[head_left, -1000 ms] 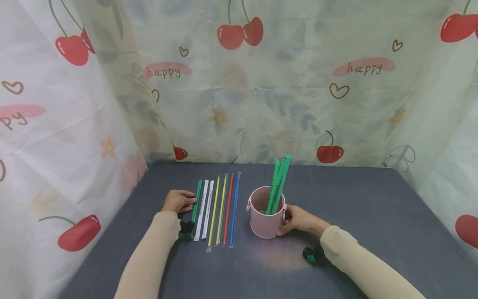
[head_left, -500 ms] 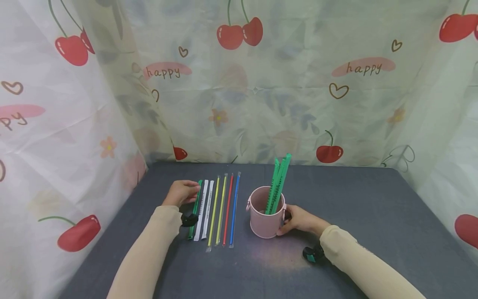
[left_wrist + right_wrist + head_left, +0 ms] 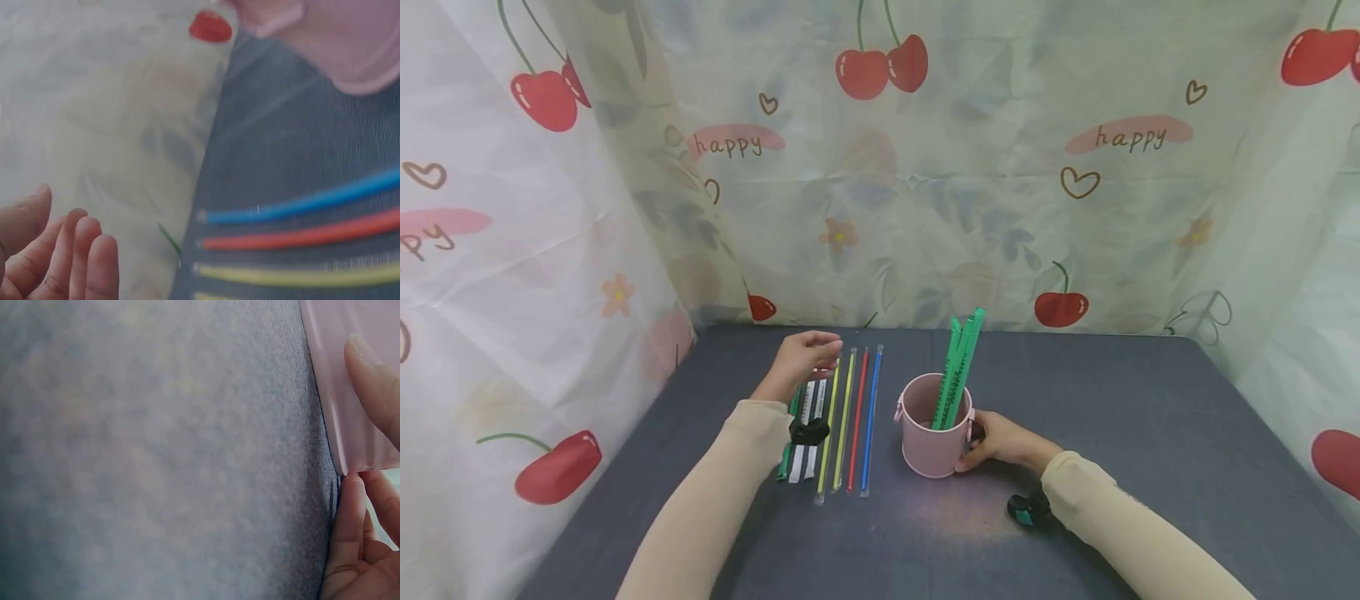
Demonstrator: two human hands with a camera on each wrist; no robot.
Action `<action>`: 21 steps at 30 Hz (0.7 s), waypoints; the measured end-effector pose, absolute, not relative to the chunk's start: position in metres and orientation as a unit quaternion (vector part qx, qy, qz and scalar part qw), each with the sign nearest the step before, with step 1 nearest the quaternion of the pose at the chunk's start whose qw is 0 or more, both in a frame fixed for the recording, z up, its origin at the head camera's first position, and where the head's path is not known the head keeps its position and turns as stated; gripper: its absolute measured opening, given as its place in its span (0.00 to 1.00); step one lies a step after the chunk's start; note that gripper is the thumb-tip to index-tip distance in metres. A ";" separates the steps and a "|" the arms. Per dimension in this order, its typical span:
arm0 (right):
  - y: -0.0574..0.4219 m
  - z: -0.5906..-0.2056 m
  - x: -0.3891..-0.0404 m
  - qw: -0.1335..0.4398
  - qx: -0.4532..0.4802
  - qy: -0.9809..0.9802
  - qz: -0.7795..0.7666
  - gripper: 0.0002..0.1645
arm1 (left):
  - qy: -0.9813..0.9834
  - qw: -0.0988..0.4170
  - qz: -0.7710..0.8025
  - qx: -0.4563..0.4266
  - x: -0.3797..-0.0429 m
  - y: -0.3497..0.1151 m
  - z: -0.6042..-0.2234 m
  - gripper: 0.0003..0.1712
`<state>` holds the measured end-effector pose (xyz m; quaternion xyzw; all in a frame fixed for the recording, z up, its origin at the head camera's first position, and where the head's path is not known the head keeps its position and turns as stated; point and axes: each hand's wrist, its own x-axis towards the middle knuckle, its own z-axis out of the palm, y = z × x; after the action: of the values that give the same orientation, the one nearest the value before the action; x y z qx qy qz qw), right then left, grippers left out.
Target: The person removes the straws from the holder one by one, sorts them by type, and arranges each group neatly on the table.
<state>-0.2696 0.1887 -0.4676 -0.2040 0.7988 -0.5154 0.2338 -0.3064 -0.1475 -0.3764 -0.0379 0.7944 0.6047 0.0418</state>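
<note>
Pink and upright, the cup point(image 3: 936, 452) stood just right of centre in the head view, with green straws point(image 3: 958, 371) inside it, leaning right. At its right side the right hand point(image 3: 1003, 439) had a low grip: in the right wrist view, the thumb lay against the wall and the fingertips met its edge, so those fingers were clamped on the cup. Left of centre, the left hand point(image 3: 803, 362) was over the far end of the row, thumb apart from the fingers and nothing between them; whether it brushed the white straws point(image 3: 797, 462) beneath could not be told. These lay on the table point(image 3: 1112, 400) with a lone green straw point(image 3: 783, 467) to their left, and yellow straws point(image 3: 845, 421), a red straw point(image 3: 858, 421) and a blue straw point(image 3: 873, 417) to their right.

The step in hand seemed to be a reach across the row while the cup was steadied; which straw was meant was unclear. The next move appeared to call for a pinch on one straw without disturbing its close neighbours, then a lift towards the cup's mouth.
</note>
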 end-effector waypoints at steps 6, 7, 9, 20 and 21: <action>0.188 -0.467 -0.269 0.235 -0.197 0.799 -0.517 0.41 | 0.775 0.038 0.631 -0.004 -0.304 -0.119 -0.366 0.20; 0.188 -0.467 -0.269 0.234 -0.198 0.799 -0.517 0.41 | 0.770 0.037 0.637 0.001 -0.303 -0.114 -0.364 0.19; 0.189 -0.467 -0.269 0.231 -0.203 0.801 -0.514 0.41 | 0.762 0.033 0.646 0.014 -0.300 -0.104 -0.361 0.18; 0.190 -0.469 -0.270 0.232 -0.211 0.794 -0.520 0.38 | 0.749 0.025 0.657 0.076 -0.289 -0.067 -0.359 0.15; 0.190 -0.469 -0.270 0.234 -0.211 0.792 -0.523 0.38 | 0.749 0.027 0.657 0.079 -0.289 -0.064 -0.359 0.14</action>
<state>-0.2699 0.1903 -0.4687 -0.2111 0.7922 -0.5227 0.2337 -0.2889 -0.0641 -0.3593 0.0788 0.7494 0.6569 0.0267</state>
